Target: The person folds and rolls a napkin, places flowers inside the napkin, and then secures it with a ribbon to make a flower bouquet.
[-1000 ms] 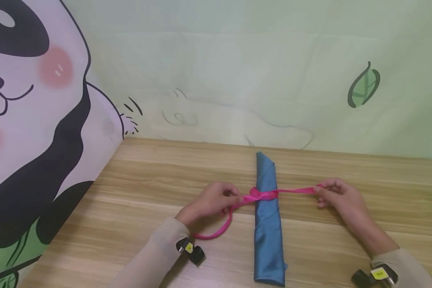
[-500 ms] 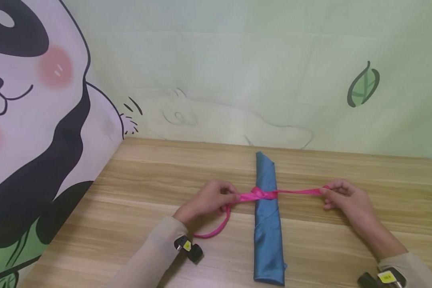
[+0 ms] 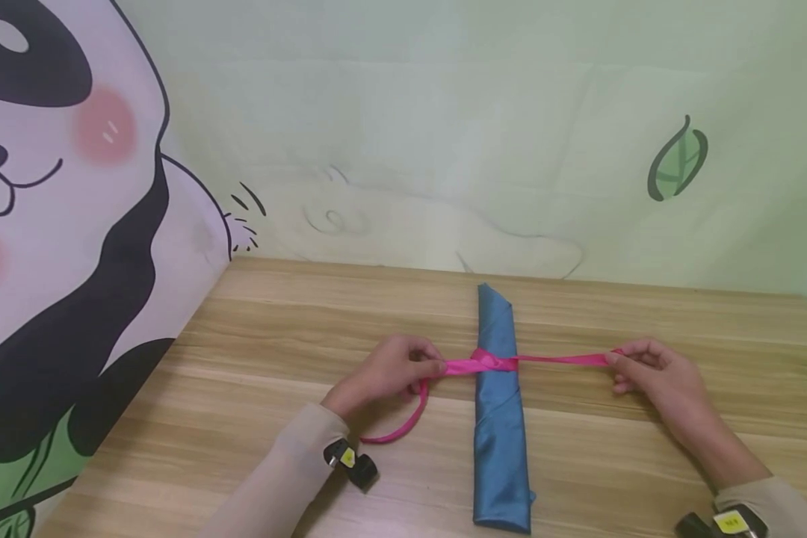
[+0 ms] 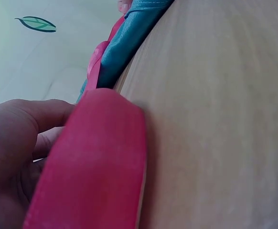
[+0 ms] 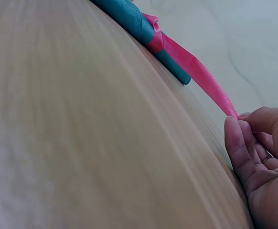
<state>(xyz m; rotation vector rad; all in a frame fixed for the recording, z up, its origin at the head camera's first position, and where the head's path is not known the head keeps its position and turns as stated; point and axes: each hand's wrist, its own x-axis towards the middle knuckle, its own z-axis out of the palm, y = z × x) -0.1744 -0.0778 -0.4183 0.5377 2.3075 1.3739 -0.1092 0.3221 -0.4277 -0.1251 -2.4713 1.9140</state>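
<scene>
A blue satiny cloth roll [image 3: 501, 441] lies lengthwise on the table. Round its upper part goes a pink ribbon [image 3: 561, 360], crossed in a knot on top, left of the roll's middle line. My left hand [image 3: 390, 370] pinches the ribbon between thumb and fingers left of the roll, and a loose tail curves down below that hand. On the right, my right hand [image 3: 666, 377] pinches the other end by its tip. Both stretches look taut in the head view. In the left wrist view the ribbon's tail [image 4: 93, 162] hangs broad and close to the camera.
The wood-grain table [image 3: 276, 314] carries the roll and meets a pale green backdrop [image 3: 410, 134] at its far edge. A printed panda [image 3: 60, 224] covers the left side. Small black cameras are strapped to both sleeves.
My right hand has moved right and slightly down, drawing its ribbon end farther out. The left hand has shifted a little left. The knot looks tighter; the roll stays nearly in place.
</scene>
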